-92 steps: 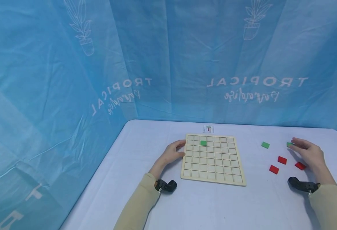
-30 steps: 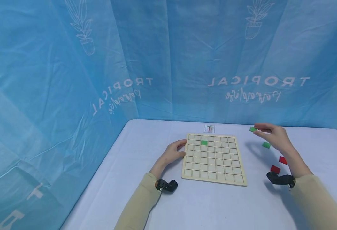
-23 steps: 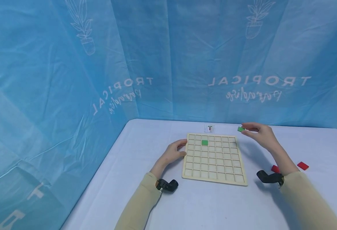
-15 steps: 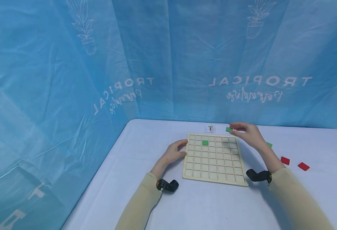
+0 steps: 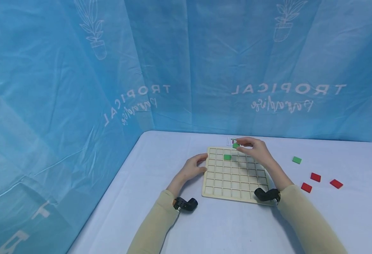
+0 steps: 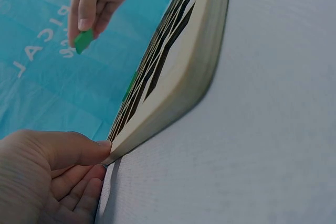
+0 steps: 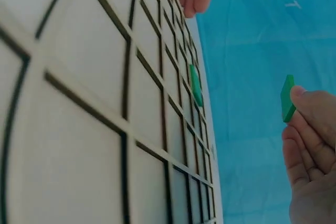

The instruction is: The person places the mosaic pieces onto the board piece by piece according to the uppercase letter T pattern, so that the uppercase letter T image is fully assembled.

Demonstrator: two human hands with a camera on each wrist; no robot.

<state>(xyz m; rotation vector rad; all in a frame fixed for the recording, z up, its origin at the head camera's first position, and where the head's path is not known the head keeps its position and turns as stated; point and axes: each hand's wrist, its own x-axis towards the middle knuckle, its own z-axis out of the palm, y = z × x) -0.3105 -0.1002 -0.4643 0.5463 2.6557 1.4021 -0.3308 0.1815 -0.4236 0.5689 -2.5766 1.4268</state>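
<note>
My right hand (image 5: 256, 151) pinches a small green square tile (image 5: 236, 145) between thumb and fingers, above the far edge of a pale wooden grid board (image 5: 227, 183). The right wrist view shows this held tile (image 7: 288, 99) tilted, apart from the board. One other green tile (image 5: 227, 157) lies in a cell near the board's far side. At the board's left edge rests my left hand (image 5: 190, 167), its thumb and relaxed fingers touching the rim. In the left wrist view, the left thumb (image 6: 79, 149) meets the board's side.
Right of the board lie a loose green tile (image 5: 297, 160) and three red tiles (image 5: 315, 177) on the white tablecloth (image 5: 224, 225). Behind the board, a small printed grid card (image 5: 230, 142) is partly covered by the held tile and right hand. A blue curtain (image 5: 211, 70) hangs behind.
My right hand picked up a green tile at the far right and carried it left, over the board's far edge. The left hand stays at the board's left edge.
</note>
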